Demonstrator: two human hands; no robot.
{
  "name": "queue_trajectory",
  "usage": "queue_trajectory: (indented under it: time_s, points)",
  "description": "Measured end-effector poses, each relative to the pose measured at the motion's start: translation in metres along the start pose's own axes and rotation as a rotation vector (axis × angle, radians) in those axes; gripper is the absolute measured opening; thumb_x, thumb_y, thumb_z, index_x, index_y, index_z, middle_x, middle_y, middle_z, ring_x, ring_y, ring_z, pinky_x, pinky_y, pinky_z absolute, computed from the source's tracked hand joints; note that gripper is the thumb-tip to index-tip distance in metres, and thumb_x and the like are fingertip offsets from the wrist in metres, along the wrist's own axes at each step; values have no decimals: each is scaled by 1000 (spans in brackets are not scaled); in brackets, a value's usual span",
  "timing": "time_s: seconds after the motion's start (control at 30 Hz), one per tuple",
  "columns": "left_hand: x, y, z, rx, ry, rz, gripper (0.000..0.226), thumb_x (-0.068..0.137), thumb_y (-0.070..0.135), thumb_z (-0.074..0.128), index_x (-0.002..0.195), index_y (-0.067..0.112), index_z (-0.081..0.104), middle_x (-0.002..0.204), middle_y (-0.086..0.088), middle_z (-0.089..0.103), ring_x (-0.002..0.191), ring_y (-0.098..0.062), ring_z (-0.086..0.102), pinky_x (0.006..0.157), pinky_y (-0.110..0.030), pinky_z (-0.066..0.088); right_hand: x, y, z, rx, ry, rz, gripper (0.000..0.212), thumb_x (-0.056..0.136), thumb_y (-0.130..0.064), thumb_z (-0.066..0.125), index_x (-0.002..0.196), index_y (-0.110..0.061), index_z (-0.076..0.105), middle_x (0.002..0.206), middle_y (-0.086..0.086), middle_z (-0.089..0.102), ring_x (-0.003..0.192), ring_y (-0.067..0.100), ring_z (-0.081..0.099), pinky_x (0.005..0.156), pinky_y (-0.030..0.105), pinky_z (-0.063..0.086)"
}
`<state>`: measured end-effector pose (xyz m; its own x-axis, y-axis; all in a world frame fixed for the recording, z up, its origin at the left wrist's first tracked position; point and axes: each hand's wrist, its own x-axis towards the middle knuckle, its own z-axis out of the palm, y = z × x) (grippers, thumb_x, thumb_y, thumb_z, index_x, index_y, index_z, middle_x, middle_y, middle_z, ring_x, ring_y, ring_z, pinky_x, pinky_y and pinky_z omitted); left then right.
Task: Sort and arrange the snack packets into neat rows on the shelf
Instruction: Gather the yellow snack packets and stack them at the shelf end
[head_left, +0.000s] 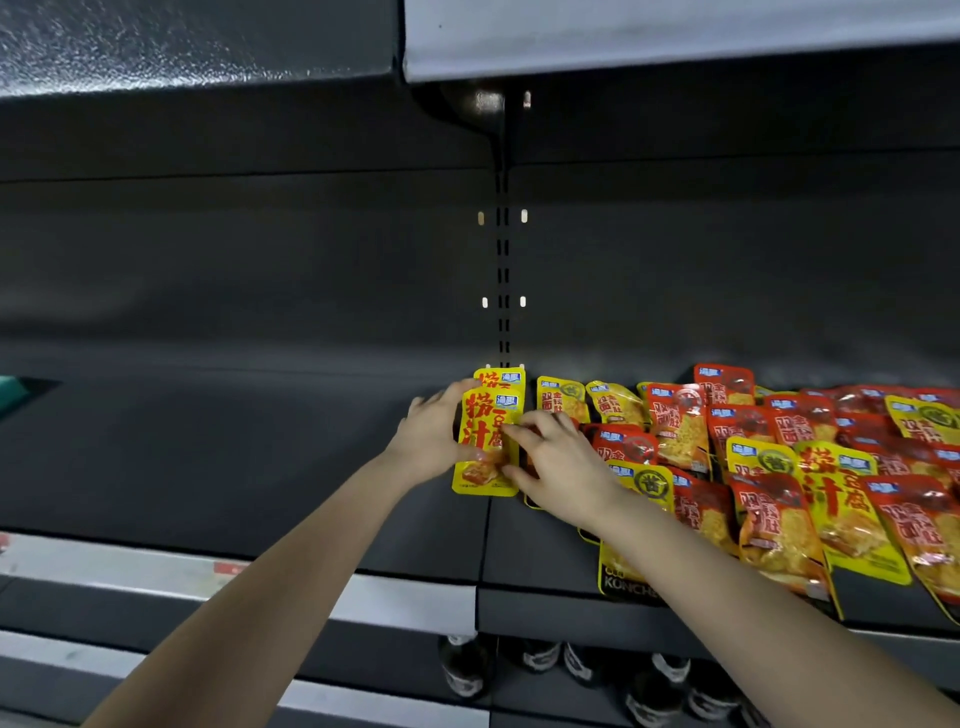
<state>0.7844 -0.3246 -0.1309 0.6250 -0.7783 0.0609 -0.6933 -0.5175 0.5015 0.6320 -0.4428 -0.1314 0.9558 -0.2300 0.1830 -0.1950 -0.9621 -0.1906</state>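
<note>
Both hands meet on a yellow snack packet (485, 441) with large red characters, which lies flat on the dark shelf (234, 467) just left of the seam between two shelf panels. The left hand (434, 441) presses against the packet's left edge, its fingers curled over the top corner and its thumb across the lower part of the face. The right hand (558, 462) comes in from the right, its fingers spread narrowly and the fingertips resting on the packet's middle and lower right edge. A second yellow packet (501, 378) of the same kind lies beneath it, farther back, with only its top strip showing.

To the right, a loose heap of red and yellow packets (779, 467) covers the shelf, overlapping at mixed angles and reaching the near edge. One yellow packet with a black base (628, 566) lies partly under the right forearm.

The shelf's left part is bare. On the lower shelf, dark bottles (465, 670) stand near the centre.
</note>
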Motion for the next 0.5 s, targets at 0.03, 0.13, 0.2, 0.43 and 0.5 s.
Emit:
queue_trajectory:
  time_s: [0.03, 0.13, 0.2, 0.43, 0.5]
  points:
    - [2, 1, 0, 3, 9, 6, 93, 68, 35, 81, 140, 39, 23, 136, 4, 50, 128, -26, 38, 105, -51, 31, 0, 0, 0, -5, 3, 1, 55, 94, -42, 47, 142, -18, 35, 139, 2, 34, 127, 23, 30, 107, 38, 33]
    - [7, 5, 1, 19, 20, 13, 91, 73, 30, 79, 143, 38, 21, 138, 1, 48, 127, -28, 35, 104, -51, 34, 0, -1, 0, -11, 3, 10, 53, 94, -40, 47, 142, -19, 38, 143, 2, 31, 129, 24, 29, 108, 40, 32]
    - [10, 6, 2, 24, 12, 18, 90, 75, 30, 77, 145, 37, 20, 137, 0, 49, 126, -29, 35, 103, -51, 35, 0, -1, 0, -13, -11, 17, 53, 94, -40, 47, 142, -19, 37, 146, 3, 29, 132, 25, 27, 109, 41, 30]
    - [20, -5, 5, -40, -71, 2, 86, 77, 36, 75, 145, 38, 22, 136, -1, 52, 130, -25, 39, 110, -48, 28, 4, -1, 5, -42, -56, 40, 53, 96, -39, 43, 144, -17, 33, 152, 2, 23, 137, 23, 28, 115, 42, 16]
    - [22, -7, 6, -37, -83, 11, 82, 78, 39, 73, 145, 38, 26, 137, 1, 52, 131, -24, 39, 111, -48, 26, 6, -1, 5, -45, -72, 54, 53, 97, -39, 42, 144, -18, 32, 152, 2, 23, 136, 24, 30, 115, 42, 15]
